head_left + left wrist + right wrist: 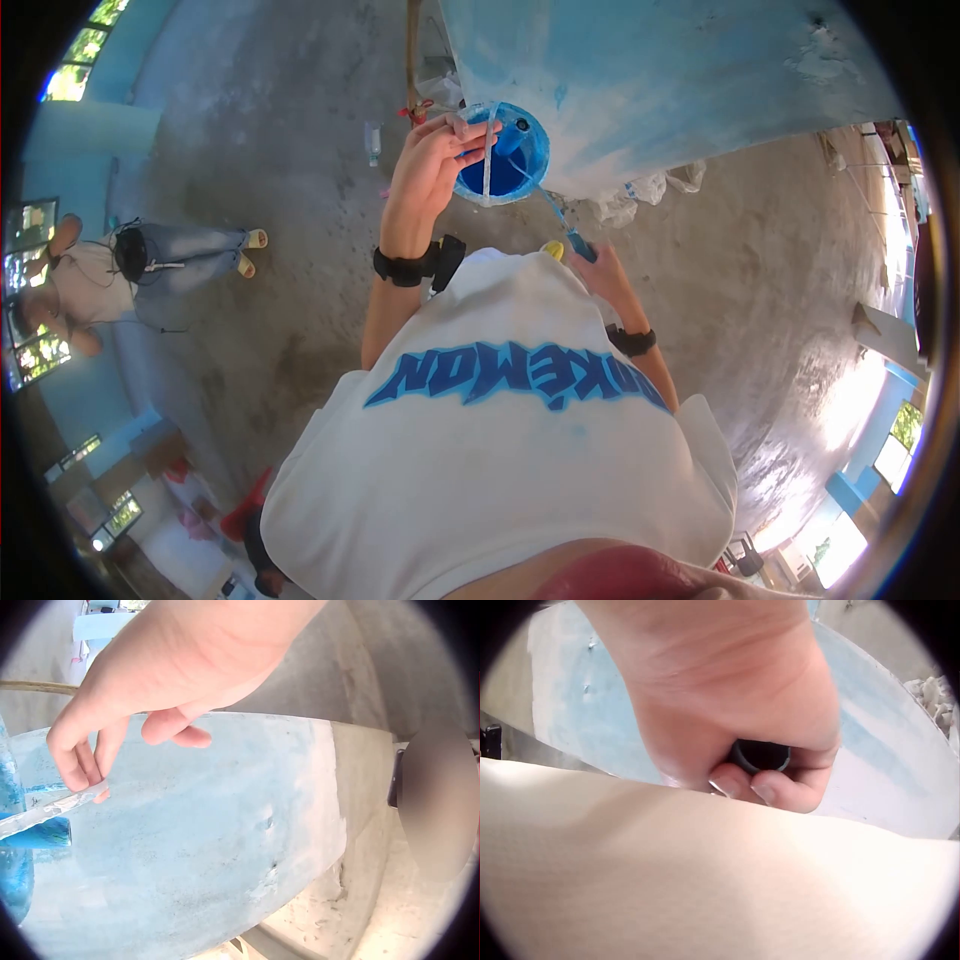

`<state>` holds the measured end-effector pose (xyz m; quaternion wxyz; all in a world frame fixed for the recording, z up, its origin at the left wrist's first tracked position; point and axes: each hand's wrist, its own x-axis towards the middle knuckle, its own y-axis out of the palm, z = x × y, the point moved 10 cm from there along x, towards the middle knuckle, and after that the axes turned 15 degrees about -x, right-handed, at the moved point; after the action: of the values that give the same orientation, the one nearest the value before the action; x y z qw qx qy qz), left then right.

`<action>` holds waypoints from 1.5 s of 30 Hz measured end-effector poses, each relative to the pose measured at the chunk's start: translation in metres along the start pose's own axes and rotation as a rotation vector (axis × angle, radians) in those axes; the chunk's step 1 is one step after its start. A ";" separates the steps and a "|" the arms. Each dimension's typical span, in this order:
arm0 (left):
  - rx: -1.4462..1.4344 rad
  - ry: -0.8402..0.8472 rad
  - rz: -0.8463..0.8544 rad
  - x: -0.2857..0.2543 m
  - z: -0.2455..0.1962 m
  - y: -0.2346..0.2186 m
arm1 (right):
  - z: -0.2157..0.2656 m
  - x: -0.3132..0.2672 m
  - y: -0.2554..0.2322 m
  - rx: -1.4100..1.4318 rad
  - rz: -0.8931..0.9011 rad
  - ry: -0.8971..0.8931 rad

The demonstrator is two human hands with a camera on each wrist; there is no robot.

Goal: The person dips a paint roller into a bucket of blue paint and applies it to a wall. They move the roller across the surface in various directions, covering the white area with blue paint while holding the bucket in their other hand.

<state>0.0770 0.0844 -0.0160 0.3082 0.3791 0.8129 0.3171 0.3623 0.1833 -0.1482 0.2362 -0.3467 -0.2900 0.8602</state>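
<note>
grey floor (pixel 310 190), blue surface (pixel 650 80), bucket (pixel 543 158) just beside it.
left hand (pixel 424 172) hooks its fingers round the bucket's strap (pixel 488 170); right hand (pixel 599 272) wraps its fingers round the grip (pixel 580 246) of a roller (pixel 511 141), head at the bucket's mouth.

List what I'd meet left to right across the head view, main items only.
Person in jeans → clear bottle → left hand → blue bucket → right hand → lit window near the right edge.
</note>
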 end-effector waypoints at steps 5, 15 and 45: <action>0.000 -0.034 0.013 0.004 0.007 -0.005 | -0.002 0.005 0.005 -0.011 -0.007 -0.006; -0.001 -0.012 0.046 0.003 0.005 0.004 | 0.002 -0.009 -0.002 0.042 0.022 0.074; 0.004 -0.101 -0.012 0.005 0.014 -0.002 | 0.021 -0.059 -0.040 0.036 -0.050 0.104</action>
<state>0.0840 0.0912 -0.0273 0.3501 0.3902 0.7992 0.2939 0.3933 0.1690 -0.0825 0.2786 -0.3794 -0.2702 0.8399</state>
